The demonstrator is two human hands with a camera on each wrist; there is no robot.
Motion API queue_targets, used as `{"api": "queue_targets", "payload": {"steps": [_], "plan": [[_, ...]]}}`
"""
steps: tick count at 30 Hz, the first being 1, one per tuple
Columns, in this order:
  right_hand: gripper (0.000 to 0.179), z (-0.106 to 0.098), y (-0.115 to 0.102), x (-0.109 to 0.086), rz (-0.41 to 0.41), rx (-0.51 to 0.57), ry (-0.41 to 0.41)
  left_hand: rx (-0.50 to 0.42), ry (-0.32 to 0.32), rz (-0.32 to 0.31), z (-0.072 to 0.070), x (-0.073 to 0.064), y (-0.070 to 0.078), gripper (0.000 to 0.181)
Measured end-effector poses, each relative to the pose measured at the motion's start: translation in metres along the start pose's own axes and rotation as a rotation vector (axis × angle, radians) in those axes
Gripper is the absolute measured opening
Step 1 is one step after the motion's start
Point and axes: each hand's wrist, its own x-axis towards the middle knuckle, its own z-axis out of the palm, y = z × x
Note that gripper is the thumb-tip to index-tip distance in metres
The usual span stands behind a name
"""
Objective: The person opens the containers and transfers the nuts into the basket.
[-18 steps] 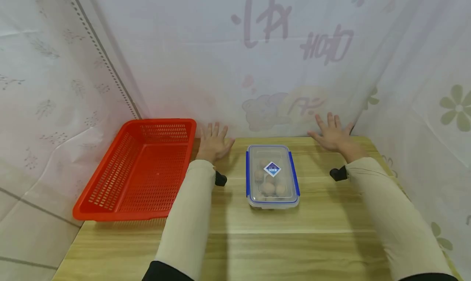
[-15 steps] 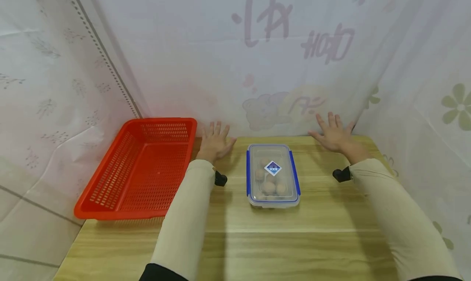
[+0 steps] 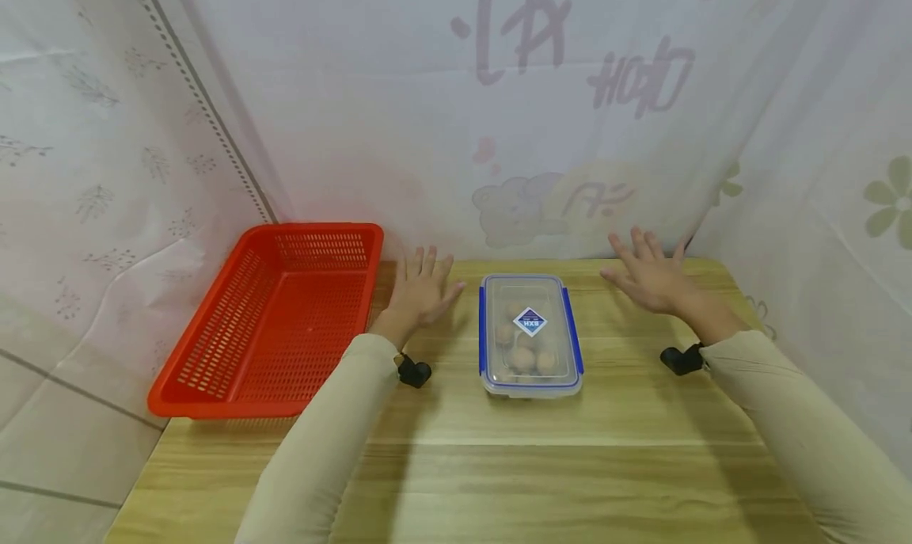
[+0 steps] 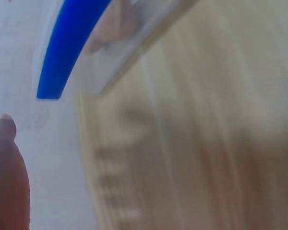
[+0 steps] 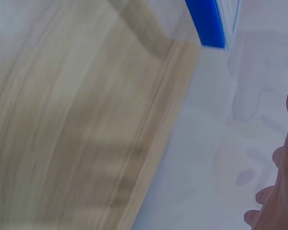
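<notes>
In the middle of the table lies a clear lidded food container (image 3: 533,338) with blue side latches and a diamond sticker. Several round brownish things, egg-like, show through its lid. My left hand (image 3: 419,294) is spread between it and the red basket, apart from the container and holding nothing. On the other side my right hand (image 3: 655,279) has its fingers spread too, with nothing in it. The left wrist view shows a blue latch (image 4: 69,48) and my thumb (image 4: 8,177). Another blue latch (image 5: 207,21) shows in the right wrist view, with fingertips at the right edge.
A red perforated plastic basket (image 3: 267,409) stands on the left of the wood-grain table (image 3: 534,481), with no contents visible. Printed white curtains (image 3: 356,116) hang behind and on both sides. A small black camera (image 3: 413,371) is strapped to each wrist.
Both hands have drawn back a little toward me, and the wrists have moved outward. The head view has shifted slightly. The container and basket stay in place on the table.
</notes>
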Motion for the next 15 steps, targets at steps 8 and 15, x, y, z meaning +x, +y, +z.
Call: {"api": "queue_targets", "payload": {"steps": [8, 15], "plan": [[0.076, 0.013, -0.017, -0.019, -0.082, 0.073, 0.026, 0.003, 0.007, 0.057, 0.009, -0.023, 0.014, 0.072], [0.074, 0.035, -0.034, -0.032, -0.121, 0.158, 0.065, -0.03, 0.034, 0.096, 0.017, -0.04, 0.027, 0.072]]}}
